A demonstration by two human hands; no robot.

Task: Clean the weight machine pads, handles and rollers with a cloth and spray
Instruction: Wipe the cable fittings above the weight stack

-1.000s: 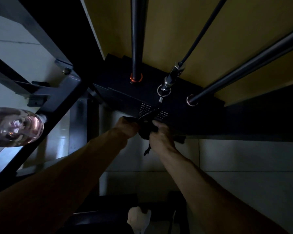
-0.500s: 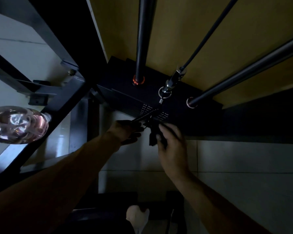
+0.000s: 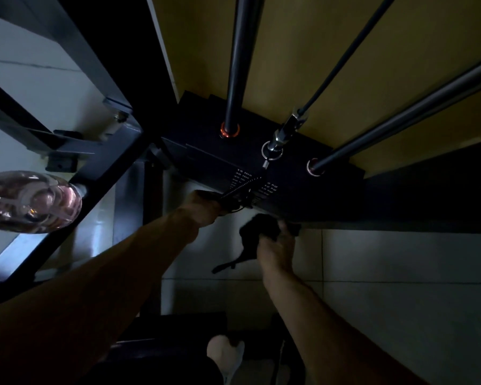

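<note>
Low down, the right hand (image 3: 275, 250) bunches a limp dark cloth (image 3: 257, 230) against the front edge of the weight stack (image 3: 303, 190), with pale floor tiles (image 3: 400, 273) open beneath. The left hand (image 3: 203, 205) curls round a coiled black cord (image 3: 240, 190).

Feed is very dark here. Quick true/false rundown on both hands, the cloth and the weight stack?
1. The right hand grips a dark cloth. True.
2. The cloth is draped over a guide rod. False: it is bunched in the right hand, by the weight stack lower front edge.
3. The left hand holds the coiled cord at the stack's front. True.
4. A bottle stands on top of the stack. False: the clear bottle is at the view's left edge, apart from the stack.
5. The cable attaches to the stack's top between the two guide rods. True.
</note>
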